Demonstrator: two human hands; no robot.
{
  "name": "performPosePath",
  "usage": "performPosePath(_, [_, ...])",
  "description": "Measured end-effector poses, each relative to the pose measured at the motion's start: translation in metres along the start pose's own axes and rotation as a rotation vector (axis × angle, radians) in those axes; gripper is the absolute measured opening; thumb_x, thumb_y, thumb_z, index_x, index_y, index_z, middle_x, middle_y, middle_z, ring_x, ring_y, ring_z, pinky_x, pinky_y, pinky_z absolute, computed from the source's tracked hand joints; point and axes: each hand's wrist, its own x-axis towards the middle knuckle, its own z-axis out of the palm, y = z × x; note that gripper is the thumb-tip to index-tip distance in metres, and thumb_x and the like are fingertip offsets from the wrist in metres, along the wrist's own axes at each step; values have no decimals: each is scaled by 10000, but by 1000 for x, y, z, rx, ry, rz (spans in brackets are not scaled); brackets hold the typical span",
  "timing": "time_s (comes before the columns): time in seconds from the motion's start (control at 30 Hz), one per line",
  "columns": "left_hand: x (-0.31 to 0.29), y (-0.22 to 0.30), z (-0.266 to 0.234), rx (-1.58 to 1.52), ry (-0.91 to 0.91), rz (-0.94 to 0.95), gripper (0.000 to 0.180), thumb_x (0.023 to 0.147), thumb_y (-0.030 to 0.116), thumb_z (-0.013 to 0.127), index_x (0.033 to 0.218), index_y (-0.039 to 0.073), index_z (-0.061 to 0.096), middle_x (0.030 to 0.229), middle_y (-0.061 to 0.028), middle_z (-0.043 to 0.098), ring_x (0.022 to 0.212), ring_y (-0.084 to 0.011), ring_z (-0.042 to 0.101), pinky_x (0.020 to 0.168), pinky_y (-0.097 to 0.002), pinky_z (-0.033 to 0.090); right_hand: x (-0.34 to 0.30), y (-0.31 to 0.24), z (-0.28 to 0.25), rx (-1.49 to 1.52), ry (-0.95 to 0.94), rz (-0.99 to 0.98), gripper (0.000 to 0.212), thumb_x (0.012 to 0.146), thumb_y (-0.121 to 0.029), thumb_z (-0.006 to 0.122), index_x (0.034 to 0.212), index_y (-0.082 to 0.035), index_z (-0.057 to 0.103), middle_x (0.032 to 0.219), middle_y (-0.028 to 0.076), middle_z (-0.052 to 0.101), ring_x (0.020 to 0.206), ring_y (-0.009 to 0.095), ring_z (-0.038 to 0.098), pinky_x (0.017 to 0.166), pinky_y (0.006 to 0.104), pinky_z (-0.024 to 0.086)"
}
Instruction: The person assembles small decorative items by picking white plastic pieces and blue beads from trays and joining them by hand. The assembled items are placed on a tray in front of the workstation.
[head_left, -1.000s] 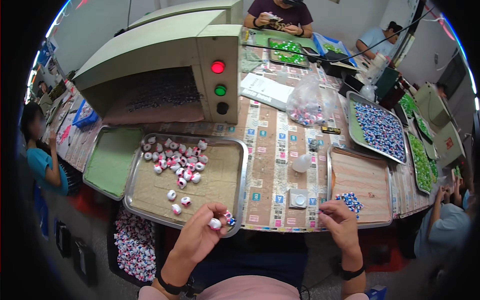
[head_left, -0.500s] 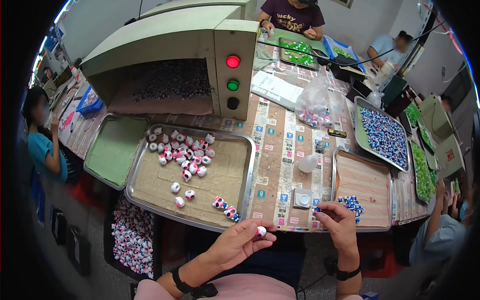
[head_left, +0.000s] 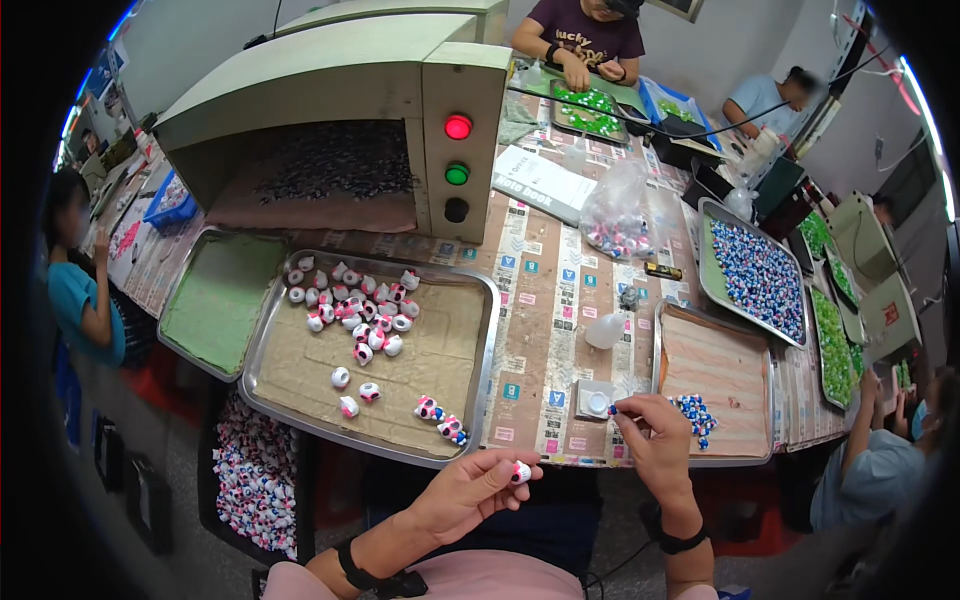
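Note:
Between the thumb and fingers of my left hand (head_left: 472,494) is a small white and pink toy head (head_left: 521,473), held just off the table's front edge. My right hand (head_left: 655,445) pinches a tiny blue piece (head_left: 614,411) right beside a small round white dish (head_left: 598,404) on a square base. To the left, a metal tray (head_left: 300,385) lined with brown paper holds loose toy heads (head_left: 362,310) and a few joined pink and blue figures (head_left: 440,420). At my right, a pile of small blue and white pieces (head_left: 694,421) lies in a paper-lined tray (head_left: 715,350).
A boxy machine (head_left: 465,90) with lit buttons stands behind the left tray. A squeeze bottle (head_left: 605,331), a bag of parts (head_left: 618,215) and a notebook (head_left: 545,183) occupy the table's middle. A full tray (head_left: 750,275) sits far right; a parts bin (head_left: 255,480) is below left. Co-workers sit around.
My right hand has moved left with the blue piece, close up to the white dish. My left hand keeps the toy head, nearly still. A co-worker opposite now reaches into a green tray.

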Motion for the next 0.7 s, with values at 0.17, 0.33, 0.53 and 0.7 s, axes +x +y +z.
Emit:
performPosePath(0.17, [0,-1,7,42,63,-27,366,977,148,575,1295,-26,528,1182,-118,606,984,-173,653,861,-273,573,8,9,10,-146,8,-125,119,786,4,698,902,-18,688,902,121,671,834,309,643,733,378,510])
performPosePath(0.33, [0,0,7,60,89,-44,355,976,142,578,1286,-25,539,1166,-104,610,984,-165,652,860,-265,573,17,9,16,-228,-29,-211,103,786,-19,699,888,-22,686,876,130,666,838,331,631,748,405,501])
performPosePath(0.53, [2,-4,5,64,84,-27,339,987,133,562,1287,-24,535,1134,-88,619,998,-158,644,868,-267,566,17,10,15,-254,-46,-198,110,779,-17,703,887,-22,691,875,131,664,842,327,634,750,402,504])
performPosePath(0.7, [5,-4,9,86,127,-25,330,991,133,563,1281,-21,531,1144,-84,617,1019,-159,638,889,-266,552,7,-5,9,-114,-16,-154,120,778,10,717,896,-14,711,872,108,683,755,215,652,657,303,517])
